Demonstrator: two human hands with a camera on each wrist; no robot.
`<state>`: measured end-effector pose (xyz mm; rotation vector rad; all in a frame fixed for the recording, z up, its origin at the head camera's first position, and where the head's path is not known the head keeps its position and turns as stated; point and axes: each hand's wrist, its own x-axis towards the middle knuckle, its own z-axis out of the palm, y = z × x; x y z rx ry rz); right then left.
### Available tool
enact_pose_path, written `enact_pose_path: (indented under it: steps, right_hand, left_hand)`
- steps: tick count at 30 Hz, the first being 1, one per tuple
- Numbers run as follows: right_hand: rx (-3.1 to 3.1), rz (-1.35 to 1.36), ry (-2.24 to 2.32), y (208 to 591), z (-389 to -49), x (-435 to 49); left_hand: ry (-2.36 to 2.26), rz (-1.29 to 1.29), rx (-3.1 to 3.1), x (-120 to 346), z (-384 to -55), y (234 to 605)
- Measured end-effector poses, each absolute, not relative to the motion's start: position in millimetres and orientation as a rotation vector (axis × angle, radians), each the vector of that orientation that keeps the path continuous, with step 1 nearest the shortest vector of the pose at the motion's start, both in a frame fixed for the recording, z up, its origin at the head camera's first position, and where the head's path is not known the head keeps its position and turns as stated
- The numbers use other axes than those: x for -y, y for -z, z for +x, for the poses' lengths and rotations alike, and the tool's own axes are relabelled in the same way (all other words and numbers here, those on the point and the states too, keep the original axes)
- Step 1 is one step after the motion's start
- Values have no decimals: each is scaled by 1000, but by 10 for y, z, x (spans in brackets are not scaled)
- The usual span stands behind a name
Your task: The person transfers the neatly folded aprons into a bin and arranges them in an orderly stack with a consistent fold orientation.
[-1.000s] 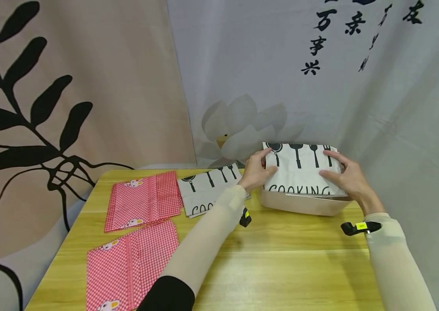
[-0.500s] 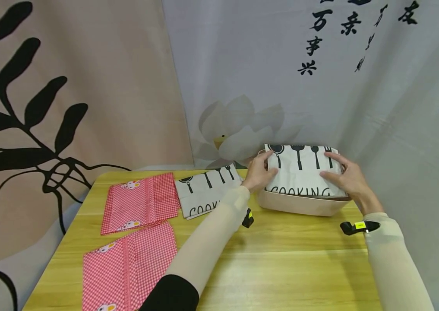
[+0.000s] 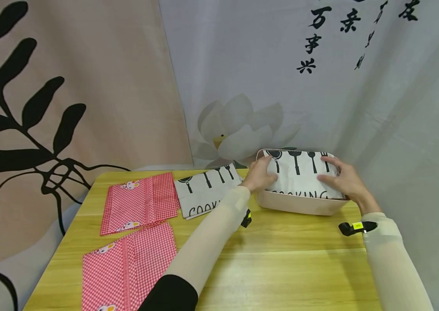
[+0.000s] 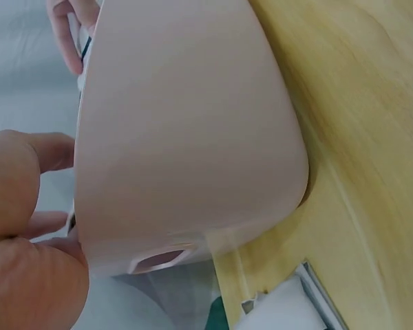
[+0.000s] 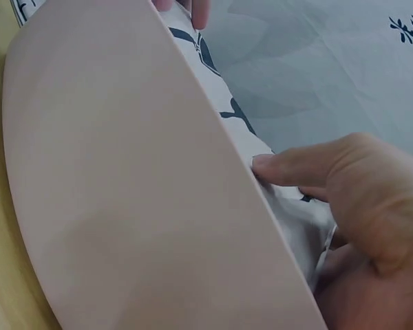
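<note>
At two o'clock on the wooden table [image 3: 293, 268] sits a beige box [image 3: 301, 204], and in it lies a folded white cloth [image 3: 298, 181] printed with dark utensils and the word COOKING, its lower edge hidden by the near rim. The left hand [image 3: 259, 175] grips the cloth's nine o'clock end, thumb and index finger spread apart on its face; the other fingertips are hidden by the box. The right hand [image 3: 345, 182] grips the three o'clock end the same way — its thumb presses the cloth just behind the rim, as the right wrist view shows. The left wrist view shows a cut-out [image 4: 160, 260] in the box's end wall.

Near twelve o'clock lies a matching white cloth [image 3: 203, 188], partly behind the left forearm. Two red checked cloths lie flat, one [image 3: 135, 205] at ten o'clock, the other [image 3: 126, 270] at eight.
</note>
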<state>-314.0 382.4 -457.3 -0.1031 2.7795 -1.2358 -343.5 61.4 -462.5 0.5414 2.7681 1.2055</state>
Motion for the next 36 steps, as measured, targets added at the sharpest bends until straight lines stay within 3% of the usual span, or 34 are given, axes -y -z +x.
enact_pose_path:
  steps: [11, 27, 36]
  right_hand:
    - [-2918, -326, 804, 4550, -3094, -3718]
    - [-3044, -454, 763, 4647, -2987, -3556]
    - [-3144, -474, 707, 4689, -2904, -3491]
  left_hand:
    - [-1105, 619, -2746, -611, -3370, 4589]
    - [-832, 931, -2912, -569, -3295, 4712]
    - [-719, 827, -2941, -531, -3194, 4717]
